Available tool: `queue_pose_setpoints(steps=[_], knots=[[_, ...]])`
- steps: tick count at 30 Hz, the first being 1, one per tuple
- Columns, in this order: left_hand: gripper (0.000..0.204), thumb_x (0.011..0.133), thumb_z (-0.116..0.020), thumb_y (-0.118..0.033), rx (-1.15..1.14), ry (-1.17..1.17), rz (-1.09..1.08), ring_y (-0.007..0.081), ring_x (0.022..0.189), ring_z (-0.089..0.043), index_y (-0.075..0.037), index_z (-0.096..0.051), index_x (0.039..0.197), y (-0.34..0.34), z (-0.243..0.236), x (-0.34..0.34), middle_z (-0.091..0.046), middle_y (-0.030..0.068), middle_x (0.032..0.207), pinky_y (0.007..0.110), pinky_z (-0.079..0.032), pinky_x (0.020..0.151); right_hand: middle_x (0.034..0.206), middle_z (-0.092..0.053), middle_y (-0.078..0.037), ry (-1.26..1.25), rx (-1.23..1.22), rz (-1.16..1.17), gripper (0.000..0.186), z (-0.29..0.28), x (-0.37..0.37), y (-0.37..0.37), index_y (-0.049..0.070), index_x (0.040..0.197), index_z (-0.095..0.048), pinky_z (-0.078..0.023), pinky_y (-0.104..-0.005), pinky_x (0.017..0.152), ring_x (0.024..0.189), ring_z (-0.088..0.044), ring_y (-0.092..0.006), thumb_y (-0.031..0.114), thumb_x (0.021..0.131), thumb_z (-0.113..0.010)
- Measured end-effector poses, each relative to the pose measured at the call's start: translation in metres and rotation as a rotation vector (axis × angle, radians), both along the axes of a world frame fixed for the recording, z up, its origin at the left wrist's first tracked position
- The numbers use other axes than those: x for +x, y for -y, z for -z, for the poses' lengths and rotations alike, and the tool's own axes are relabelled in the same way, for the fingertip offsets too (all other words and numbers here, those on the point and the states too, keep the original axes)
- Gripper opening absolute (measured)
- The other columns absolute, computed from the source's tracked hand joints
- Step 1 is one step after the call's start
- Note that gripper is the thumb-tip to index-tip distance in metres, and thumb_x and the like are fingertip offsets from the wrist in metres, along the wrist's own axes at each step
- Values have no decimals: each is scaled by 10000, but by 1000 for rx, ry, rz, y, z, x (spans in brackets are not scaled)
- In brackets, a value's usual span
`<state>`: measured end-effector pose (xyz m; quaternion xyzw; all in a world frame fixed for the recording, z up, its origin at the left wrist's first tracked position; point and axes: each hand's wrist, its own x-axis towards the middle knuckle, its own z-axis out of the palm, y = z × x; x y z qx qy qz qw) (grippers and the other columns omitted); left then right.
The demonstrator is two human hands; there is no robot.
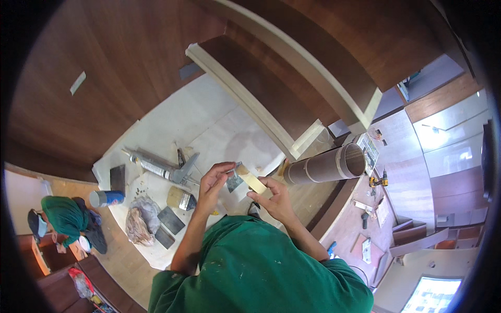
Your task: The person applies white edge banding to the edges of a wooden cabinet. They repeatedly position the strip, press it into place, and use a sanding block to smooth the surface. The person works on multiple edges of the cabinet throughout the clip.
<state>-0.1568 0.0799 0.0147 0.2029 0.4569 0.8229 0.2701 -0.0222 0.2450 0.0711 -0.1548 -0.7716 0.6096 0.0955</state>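
A cream roll of masking tape is held up in front of my chest, between both hands. My right hand grips its near right side between thumb and fingers. The fingertips of my left hand are closed at its upper left end; whether they pinch the loose tape end or the roll itself is too small to tell. Below and behind the tape, a small dark grey flat piece shows. To the left of my left wrist lies a wide paintbrush with a dark part toward my arm.
On the white-covered surface lie a caulking gun, crumpled cloth, dark flat pads and a blue can. A taped wooden shelf frame rises ahead. Rightward are a large brown tube and a drill. Another person bends at far left.
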Motion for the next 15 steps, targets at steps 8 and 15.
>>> queue_pose_setpoints(steps=[8, 15], knots=[[353, 870, -789, -142, -335, -519, -76, 198, 1023, -643, -13, -711, 1189, -22, -73, 21, -681, 112, 1123, 325, -493, 850, 998, -750, -115, -221, 475, -72, 338, -20, 18, -42, 14, 1040, -753, -497, -444, 979, 1072, -662, -333, 189, 787, -893], [124, 879, -765, -41, -423, -616, -74, 165, 831, -646, -15, -744, 999, -47, -79, 39, -689, 87, 945, 283, -505, 727, 989, -746, -148, -215, 562, -125, 475, -39, 42, -63, 46, 1198, -721, -528, -443, 939, 1026, -671, -348, 297, 821, -863]])
